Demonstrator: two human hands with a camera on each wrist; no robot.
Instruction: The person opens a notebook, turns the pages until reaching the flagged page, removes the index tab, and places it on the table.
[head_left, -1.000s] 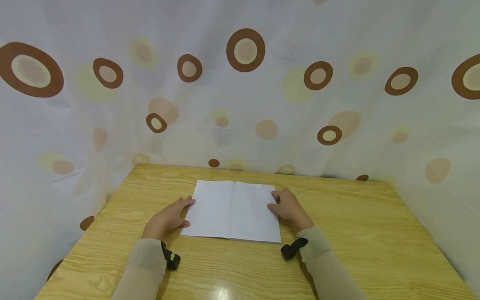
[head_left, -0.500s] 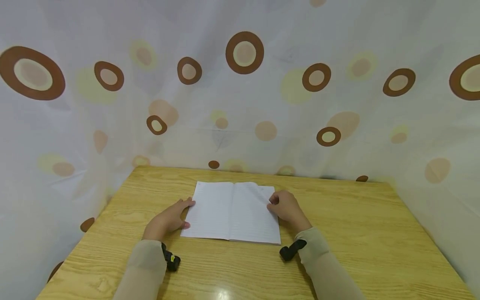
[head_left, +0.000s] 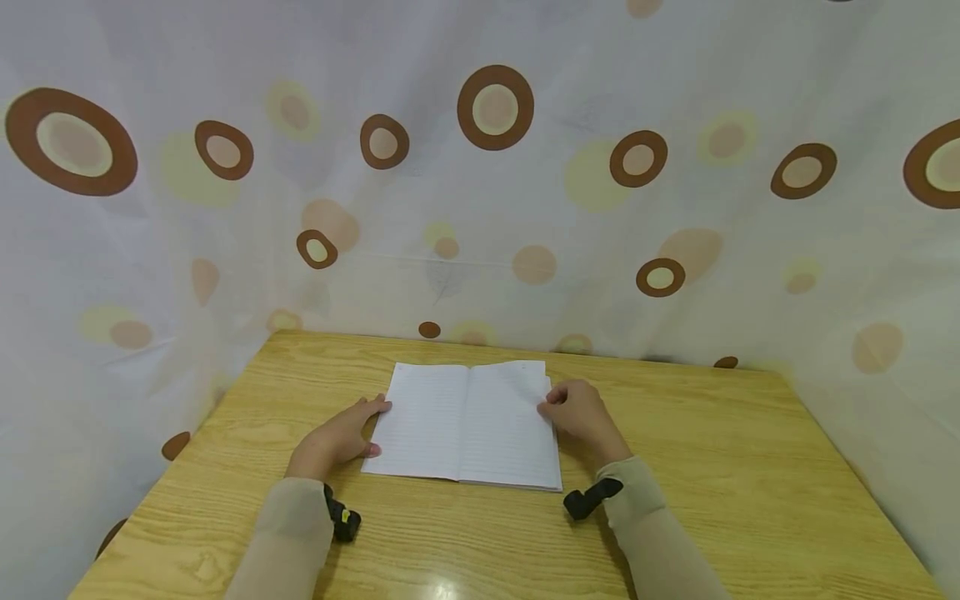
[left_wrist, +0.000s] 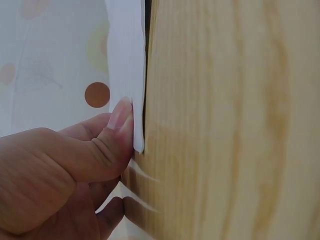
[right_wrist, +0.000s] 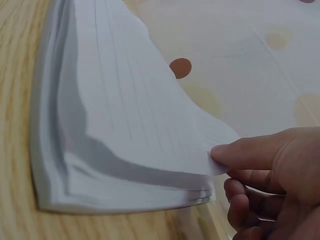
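Note:
An open notebook (head_left: 427, 425) with lined white pages lies flat on the wooden table. At its left edge rests my left hand (head_left: 333, 439), thumb and fingers spread apart; the left wrist view shows the thumb (left_wrist: 120, 132) pressed on the page border. On the opposite side, my right hand (head_left: 587, 419) pinches the outer edge of a page (right_wrist: 130, 100) between thumb and forefinger. That page is lifted slightly and bows above the stack beneath it, while the other fingers of this hand are curled below.
The wooden table (head_left: 720, 483) extends around the notebook. Behind it and at both sides hangs a white cloth (head_left: 525, 208) with brown and yellow circles. A black camera sits on each wrist.
The right hand has caught a right-hand page and raised its edge; the page's top corner curled over midway and now stands straight. The left hand has stayed in place.

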